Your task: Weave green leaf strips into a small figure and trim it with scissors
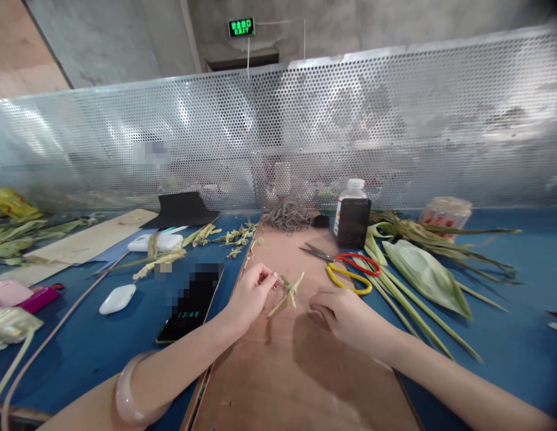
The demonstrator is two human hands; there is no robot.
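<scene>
My left hand [255,291] is closed in a pinch on a small woven leaf piece [290,291], which has pointed pale green ends sticking out. The piece is held just above the brown board [278,371]. To its right, my right hand [334,308] has its fingers curled together, apart from the piece; whether something small is between them is hidden. Scissors [350,269] with one red and one yellow handle lie just beyond my right hand. A bangle [133,389] is around my left forearm.
A phone [192,305] and white case [118,299] lie left. At the board's far end is grey cord [289,214], with a bottle [352,212] beside it. Long green leaves [426,275] lie right, near a clear jar [446,214]. A perforated metal screen [305,126] stands behind.
</scene>
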